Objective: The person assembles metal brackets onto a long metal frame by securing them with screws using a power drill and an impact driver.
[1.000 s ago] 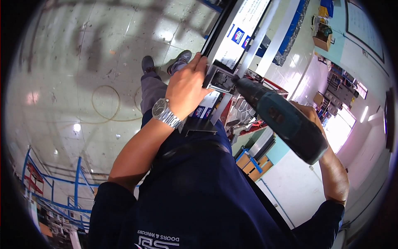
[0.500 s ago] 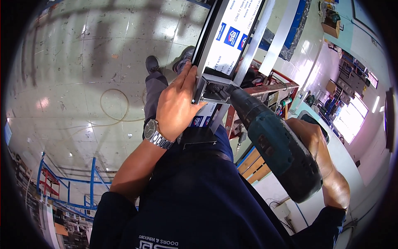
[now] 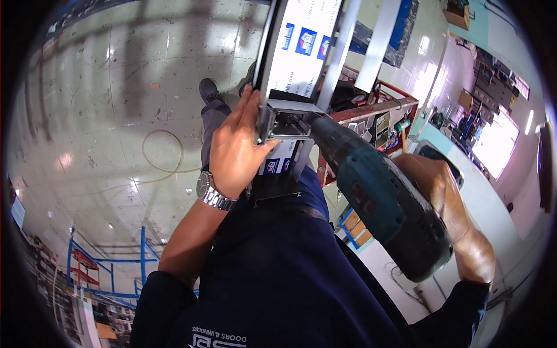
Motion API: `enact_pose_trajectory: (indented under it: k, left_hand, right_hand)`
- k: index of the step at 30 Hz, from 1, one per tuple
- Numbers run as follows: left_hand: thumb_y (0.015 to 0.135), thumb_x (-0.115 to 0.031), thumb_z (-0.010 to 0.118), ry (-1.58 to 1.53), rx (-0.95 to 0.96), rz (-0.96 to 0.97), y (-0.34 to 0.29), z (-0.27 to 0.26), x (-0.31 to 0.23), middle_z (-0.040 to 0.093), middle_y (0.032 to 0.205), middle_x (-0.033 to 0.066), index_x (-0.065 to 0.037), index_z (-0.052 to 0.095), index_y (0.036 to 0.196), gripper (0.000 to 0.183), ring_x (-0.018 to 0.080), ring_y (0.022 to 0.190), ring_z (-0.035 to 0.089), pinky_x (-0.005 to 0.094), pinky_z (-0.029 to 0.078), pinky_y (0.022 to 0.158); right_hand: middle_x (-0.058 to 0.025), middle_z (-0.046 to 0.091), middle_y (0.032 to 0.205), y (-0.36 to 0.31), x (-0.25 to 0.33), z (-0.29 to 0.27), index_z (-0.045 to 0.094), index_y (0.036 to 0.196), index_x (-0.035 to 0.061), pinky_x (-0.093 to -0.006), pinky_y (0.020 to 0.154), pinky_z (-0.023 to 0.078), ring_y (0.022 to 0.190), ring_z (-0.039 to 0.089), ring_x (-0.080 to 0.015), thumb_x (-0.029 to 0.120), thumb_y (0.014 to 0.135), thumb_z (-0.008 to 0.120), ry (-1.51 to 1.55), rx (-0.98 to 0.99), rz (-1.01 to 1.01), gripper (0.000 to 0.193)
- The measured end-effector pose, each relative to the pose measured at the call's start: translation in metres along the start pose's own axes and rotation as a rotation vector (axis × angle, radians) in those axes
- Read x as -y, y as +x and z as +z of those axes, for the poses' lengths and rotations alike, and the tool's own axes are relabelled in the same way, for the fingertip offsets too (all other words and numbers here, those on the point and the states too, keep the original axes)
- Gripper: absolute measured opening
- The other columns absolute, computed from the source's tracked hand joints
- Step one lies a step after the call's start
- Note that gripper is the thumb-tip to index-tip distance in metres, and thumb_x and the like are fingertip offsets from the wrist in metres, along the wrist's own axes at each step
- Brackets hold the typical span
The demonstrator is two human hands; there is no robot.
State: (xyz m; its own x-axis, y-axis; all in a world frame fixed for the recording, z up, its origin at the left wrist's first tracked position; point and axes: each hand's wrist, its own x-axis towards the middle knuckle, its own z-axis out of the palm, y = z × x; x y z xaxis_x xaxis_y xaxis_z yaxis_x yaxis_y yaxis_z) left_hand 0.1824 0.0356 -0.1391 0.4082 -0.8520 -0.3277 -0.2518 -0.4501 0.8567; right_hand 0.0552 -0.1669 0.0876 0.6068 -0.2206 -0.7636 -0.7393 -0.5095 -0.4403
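Left hand (image 3: 235, 153) lies spread along the outer side of a long metal profile (image 3: 293, 75) — fingers stretched close together up the edge, thumb held apart and bent toward a small square metal block (image 3: 289, 124) set across the profile. White film with blue printed marks covers the profile's face, which runs from the top of the view down toward the person's waist. Right hand (image 3: 432, 182) is clamped around the handle of a teal-and-black power drill (image 3: 380, 188), its dark nose aimed at the block's right edge; whether the tip touches is hidden. A steel-banded wristwatch (image 3: 214, 192) sits on the left wrist. Beyond the drill stands a red metal rack (image 3: 377, 110) — and on the floor, at left, lies a looped hose (image 3: 144, 152).
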Motion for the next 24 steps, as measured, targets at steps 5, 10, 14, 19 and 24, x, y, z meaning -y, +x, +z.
enact_pose_trajectory:
  k: [5, 10, 14, 19, 24]
  left_hand:
    - [0.069, -0.017, 0.085, -0.007, -0.019, 0.010, 0.003, -0.001, -0.001, 0.053, 0.142, 0.0234, 0.001, 0.053, 0.136, 0.076, 0.0397, 0.120, 0.060, 0.0421, 0.052, 0.099]
    - [0.067, -0.015, 0.087, 0.010, -0.022, 0.016, 0.006, -0.003, -0.007, 0.058, 0.136, 0.0249, 0.003, 0.057, 0.132, 0.074, 0.0401, 0.120, 0.060, 0.0422, 0.052, 0.098]
    - [0.066, -0.016, 0.088, 0.006, -0.050, 0.039, 0.006, -0.001, -0.005, 0.059, 0.134, 0.0268, 0.004, 0.057, 0.131, 0.075, 0.0406, 0.119, 0.061, 0.0421, 0.053, 0.096]
    - [0.067, -0.015, 0.087, 0.036, -0.042, 0.062, 0.006, 0.000, -0.004, 0.057, 0.135, 0.0282, 0.005, 0.057, 0.131, 0.073, 0.0406, 0.118, 0.061, 0.0419, 0.053, 0.096]
    - [0.068, -0.017, 0.086, -0.045, -0.034, 0.042, 0.004, 0.003, 0.003, 0.055, 0.135, 0.0305, 0.002, 0.056, 0.132, 0.073, 0.0411, 0.122, 0.058, 0.0422, 0.051, 0.099]
  right_hand:
    - [-0.0197, 0.056, 0.072, -0.002, -0.005, -0.009, 0.059, 0.099, -0.0037, -0.0468, 0.062, 0.048, 0.065, 0.060, -0.0419, 0.020, 0.085, 0.060, -0.079, 0.017, -0.083, 0.028]
    - [-0.0187, 0.057, 0.070, -0.002, -0.012, 0.004, 0.062, 0.093, -0.0023, -0.0456, 0.067, 0.048, 0.066, 0.061, -0.0396, 0.044, 0.093, 0.048, 0.034, -0.114, -0.063, 0.048]
    - [-0.0200, 0.063, 0.074, -0.004, -0.011, 0.008, 0.066, 0.095, -0.0012, -0.0421, 0.068, 0.052, 0.070, 0.067, -0.0357, 0.022, 0.078, 0.066, -0.149, -0.135, -0.135, 0.029]
    - [-0.0198, 0.063, 0.071, -0.008, -0.011, 0.008, 0.066, 0.092, -0.0005, -0.0441, 0.069, 0.051, 0.069, 0.067, -0.0360, 0.029, 0.075, 0.067, -0.085, -0.128, -0.070, 0.034]
    - [-0.0213, 0.066, 0.077, 0.004, -0.005, 0.007, 0.064, 0.094, -0.0001, -0.0453, 0.071, 0.054, 0.074, 0.068, -0.0385, 0.024, 0.078, 0.068, -0.071, -0.096, -0.136, 0.029]
